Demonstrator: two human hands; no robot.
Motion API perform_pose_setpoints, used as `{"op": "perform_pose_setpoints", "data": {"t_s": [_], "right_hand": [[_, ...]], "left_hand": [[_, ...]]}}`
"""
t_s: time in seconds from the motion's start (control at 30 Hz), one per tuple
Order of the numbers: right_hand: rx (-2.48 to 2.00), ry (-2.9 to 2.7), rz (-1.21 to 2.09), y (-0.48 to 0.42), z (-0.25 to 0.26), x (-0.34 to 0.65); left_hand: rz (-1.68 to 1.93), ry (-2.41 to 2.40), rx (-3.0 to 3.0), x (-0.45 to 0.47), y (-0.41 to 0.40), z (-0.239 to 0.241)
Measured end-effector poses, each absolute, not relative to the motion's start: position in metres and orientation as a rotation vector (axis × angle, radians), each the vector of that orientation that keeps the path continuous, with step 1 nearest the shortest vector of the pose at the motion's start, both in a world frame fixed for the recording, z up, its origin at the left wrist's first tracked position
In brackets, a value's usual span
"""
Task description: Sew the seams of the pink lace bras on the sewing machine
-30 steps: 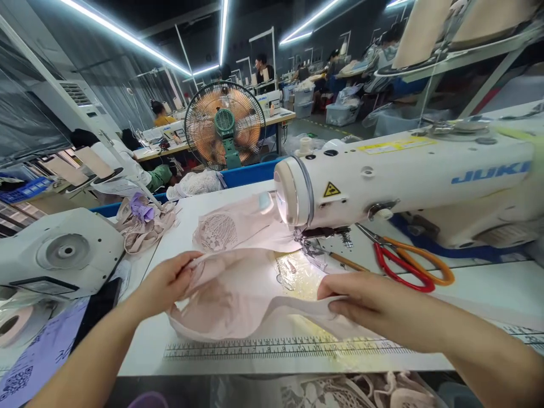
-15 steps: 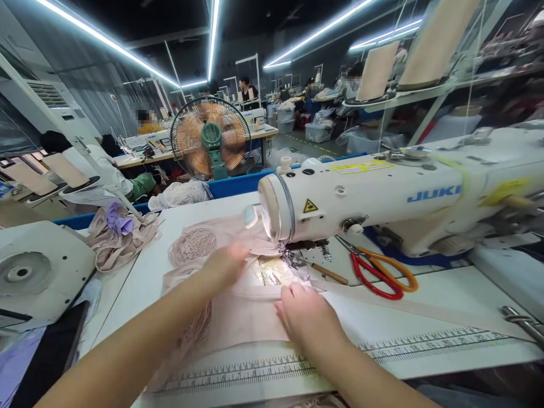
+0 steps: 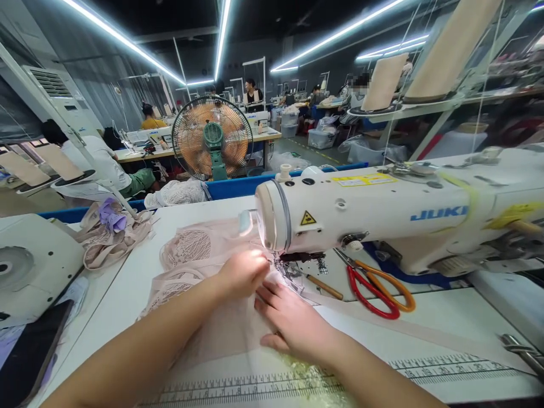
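Observation:
Beige sheer fabric with lace panels [image 3: 191, 247] lies spread under the head of a white sewing machine [image 3: 374, 195]. My left hand [image 3: 244, 273] is closed on this fabric, just left of the machine's presser foot area [image 3: 283, 263]. Close beside it, my right hand [image 3: 293, 323] lies palm down on the cloth, fingers stretched toward the needle and thumb apart. The two hands almost touch. A narrow beige strip [image 3: 408, 328] runs from near the foot to the table's right side. Cloth beneath both hands is partly hidden.
Red-and-orange-handled scissors [image 3: 378, 289] and a wooden-handled tool [image 3: 325, 287] lie right of the needle. A printed ruler [image 3: 238, 391] crosses the front edge. Beige and purple scraps [image 3: 113, 232] are at left. A fan [image 3: 212, 136] and co-workers are beyond.
My left hand has moved right, up to the needle area. My right hand has shifted slightly left and flattened onto the fabric, and the shiny patch near the foot is now covered.

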State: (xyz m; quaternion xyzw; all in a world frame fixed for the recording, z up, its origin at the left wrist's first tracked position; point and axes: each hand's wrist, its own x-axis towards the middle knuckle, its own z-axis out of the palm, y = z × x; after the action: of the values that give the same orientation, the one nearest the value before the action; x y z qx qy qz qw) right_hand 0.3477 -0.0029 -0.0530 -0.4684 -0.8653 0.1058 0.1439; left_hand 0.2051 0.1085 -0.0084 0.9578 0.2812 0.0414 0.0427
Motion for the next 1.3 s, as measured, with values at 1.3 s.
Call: {"op": "perform_pose_setpoints", "data": {"t_s": [1.3], "right_hand": [[-1.514, -2.418, 0.03, -0.038, -0.061, 0.368]], "left_hand": [[0.322, 0.611, 3.052, 0.209, 0.098, -0.027]]}}
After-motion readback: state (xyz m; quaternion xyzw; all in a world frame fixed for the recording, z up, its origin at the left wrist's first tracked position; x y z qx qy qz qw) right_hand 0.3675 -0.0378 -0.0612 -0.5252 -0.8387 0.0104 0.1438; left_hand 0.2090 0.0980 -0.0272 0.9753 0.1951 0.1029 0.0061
